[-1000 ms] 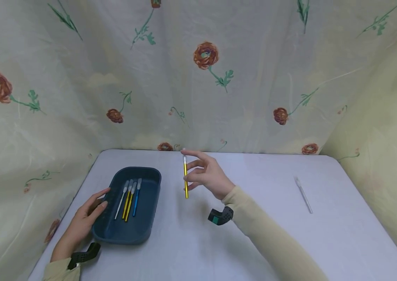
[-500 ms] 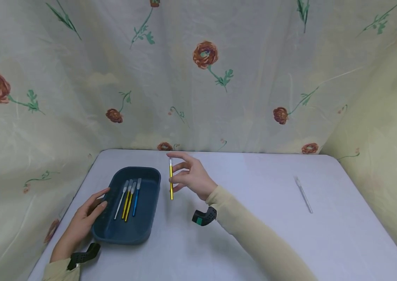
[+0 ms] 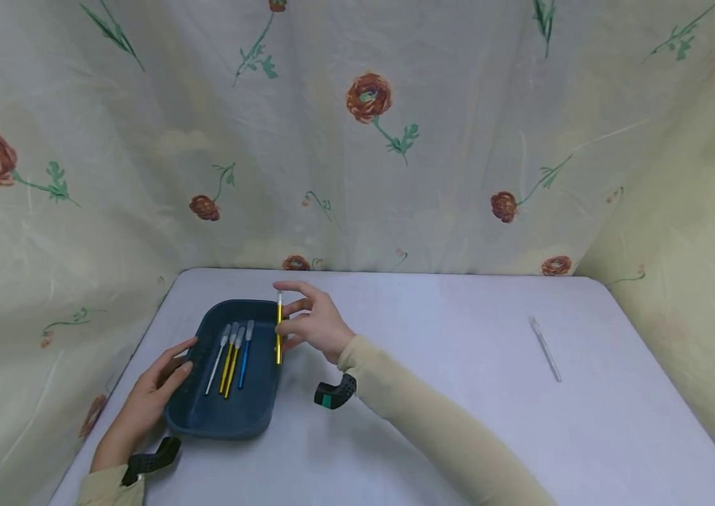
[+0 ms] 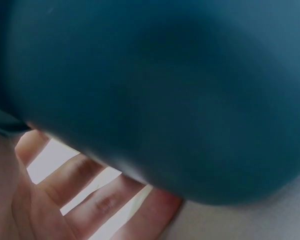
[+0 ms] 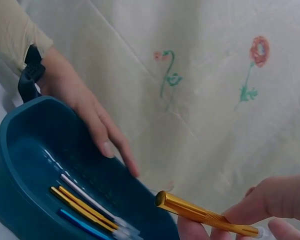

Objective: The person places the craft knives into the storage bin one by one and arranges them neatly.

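My right hand (image 3: pixel 313 327) pinches a yellow craft knife (image 3: pixel 279 337) with a clear cap, held near upright over the right rim of the dark blue tray (image 3: pixel 230 425). In the right wrist view, the knife's yellow butt (image 5: pixel 185 207) points toward the tray. My left hand (image 3: pixel 151 397) rests against the tray's left side, thumb and forefinger at the rim. The left wrist view shows its fingers (image 4: pixel 105 202) extended along the outer wall. Inside the tray lie a silver craft knife (image 3: pixel 214 365), two yellow craft knives (image 3: pixel 233 365) and a blue craft knife (image 3: pixel 245 362), all capped.
Another capped craft knife (image 3: pixel 545 351), silvery, lies on the right of the white table (image 3: pixel 446 330). A flowered cloth (image 3: pixel 433 197) hangs behind the table and along both sides.
My right hand has carried the yellow craft knife leftward, from above the table to the tray's right rim. My left hand and the tray have stayed in place.
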Demonstrator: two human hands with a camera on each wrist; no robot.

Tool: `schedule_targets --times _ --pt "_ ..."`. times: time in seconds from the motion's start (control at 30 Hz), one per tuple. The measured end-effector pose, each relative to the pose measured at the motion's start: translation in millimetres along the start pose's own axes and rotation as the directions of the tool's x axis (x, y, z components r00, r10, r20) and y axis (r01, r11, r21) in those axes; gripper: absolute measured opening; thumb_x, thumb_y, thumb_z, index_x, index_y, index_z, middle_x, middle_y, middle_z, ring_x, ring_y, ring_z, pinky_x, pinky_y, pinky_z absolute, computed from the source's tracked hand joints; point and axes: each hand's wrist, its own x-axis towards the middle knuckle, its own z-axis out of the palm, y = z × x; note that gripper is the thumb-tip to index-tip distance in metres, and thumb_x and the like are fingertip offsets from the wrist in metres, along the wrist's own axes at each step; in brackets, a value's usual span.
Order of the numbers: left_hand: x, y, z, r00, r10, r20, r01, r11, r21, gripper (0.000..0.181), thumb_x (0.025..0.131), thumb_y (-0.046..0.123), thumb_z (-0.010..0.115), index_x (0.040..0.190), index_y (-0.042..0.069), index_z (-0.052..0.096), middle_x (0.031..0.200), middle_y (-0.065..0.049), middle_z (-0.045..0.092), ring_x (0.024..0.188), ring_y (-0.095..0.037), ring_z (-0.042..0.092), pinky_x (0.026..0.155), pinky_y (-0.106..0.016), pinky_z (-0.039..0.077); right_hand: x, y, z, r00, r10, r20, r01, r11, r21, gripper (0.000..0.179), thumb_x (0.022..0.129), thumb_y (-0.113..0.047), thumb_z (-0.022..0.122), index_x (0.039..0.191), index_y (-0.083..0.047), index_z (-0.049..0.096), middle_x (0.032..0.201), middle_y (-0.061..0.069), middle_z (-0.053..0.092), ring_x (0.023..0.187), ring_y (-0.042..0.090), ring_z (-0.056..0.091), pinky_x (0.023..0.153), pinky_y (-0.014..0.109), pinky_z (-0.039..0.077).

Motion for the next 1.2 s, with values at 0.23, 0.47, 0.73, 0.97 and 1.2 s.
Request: schedule_targets --times 0.23,0.47,0.73,0.97,1.2 --pt "-0.3 0.9 0.0 1.0 -0.005 -0.002 0.005 1.0 -0.007 0.057 0.104 0.044 0.048 0.157 0.03 0.032 0.158 -0.02 0.029 0.14 -0.047 0.031 0.107 -0.066 0.03 7.7 10 12 0.999 0.029 -0.023 -0.028 0.999 0.037 0.067 0.081 0.013 0.069 0.137 -0.021 0.058 0.107 0.022 0.054 0.075 0.022 0.062 0.063 0.047 0.06" --pt "-0.8 0.6 0.1 1.0 -0.008 -0.004 0.008 1.0 0.0 0.057 0.104 0.045 0.048 0.157 0.03 0.032 0.158 -0.021 0.03 0.14 -0.047 0.032 0.107 -0.067 0.03 14.2 15 24 0.998 0.048 -0.038 -0.047 0.999 0.021 0.067 0.081 0.014 0.068 0.138 -0.017 0.057 0.103 0.022 0.054 0.073 0.023 0.062 0.063 0.047 0.061" --pt "0.3 1.3 -0.4 1.0 -0.026 0.002 0.026 1.0 0.004 0.058 0.104 0.047 0.048 0.157 0.031 0.031 0.159 -0.019 0.028 0.141 -0.047 0.03 0.107 -0.067 0.03 20.9 21 40 0.997 0.058 -0.042 -0.058 0.998 -0.011 0.064 0.082 0.015 0.068 0.138 -0.014 0.057 0.099 0.02 0.055 0.07 0.025 0.061 0.061 0.046 0.06" --pt "-1.0 0.2 -2.6 1.0 0.0 0.011 -0.001 1.0 0.005 0.056 0.104 0.046 0.048 0.156 0.033 0.031 0.157 -0.021 0.031 0.14 -0.046 0.032 0.107 -0.066 0.032 29.9 27 53 0.996 0.076 -0.052 -0.08 0.995 -0.067 0.065 0.08 0.015 0.07 0.136 -0.016 0.058 0.101 0.024 0.056 0.068 0.031 0.064 0.065 0.053 0.059" --pt "0.4 -2.0 -1.9 1.0 0.008 0.014 -0.008 1.0 0.002 0.055 0.105 0.044 0.048 0.156 0.033 0.032 0.157 -0.019 0.032 0.14 -0.045 0.033 0.106 -0.066 0.033 37.0 38 65 0.994 0.102 -0.049 -0.108 0.985 -0.137 0.064 0.082 0.013 0.071 0.138 -0.014 0.057 0.094 0.018 0.057 0.073 0.039 0.066 0.067 0.056 0.058"
